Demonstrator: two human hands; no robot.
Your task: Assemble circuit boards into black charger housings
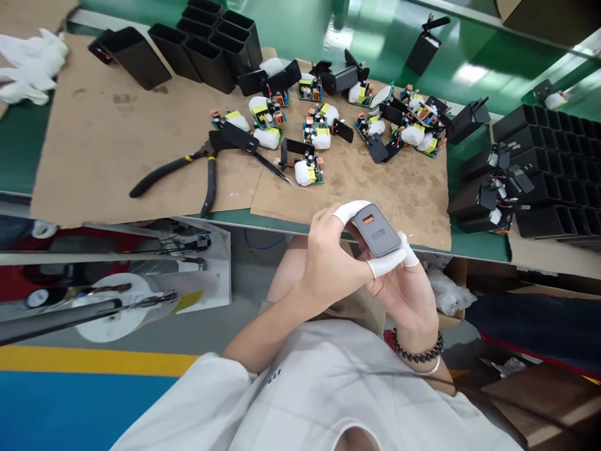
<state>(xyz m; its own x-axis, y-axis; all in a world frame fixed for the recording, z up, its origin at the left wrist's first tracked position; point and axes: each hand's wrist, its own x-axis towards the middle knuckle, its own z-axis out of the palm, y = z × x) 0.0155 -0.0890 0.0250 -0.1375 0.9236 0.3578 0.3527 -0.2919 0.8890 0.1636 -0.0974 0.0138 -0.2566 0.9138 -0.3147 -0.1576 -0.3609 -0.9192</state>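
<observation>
Just in front of the table edge, both hands hold a dark grey charger (378,232), its end face with an orange USB port turned up toward me. My left hand (331,254) curls round its left and near sides, with white finger cots on the thumb and a finger. My right hand (404,285) grips it from the right and below, also with white cots; some of its fingers are hidden. Beyond the hands, a circuit board (310,172) with a white blob and a black plate lies on the cardboard. Black-handled pliers (211,166) and tweezers (275,168) rest to its left.
More circuit boards (416,131) cluster farther back on the cardboard (366,194). Black empty housings (211,53) stand at the back left, with more stacked housings (554,169) at the right. White gloves (32,66) lie far left. A machine (141,294) stands below the table.
</observation>
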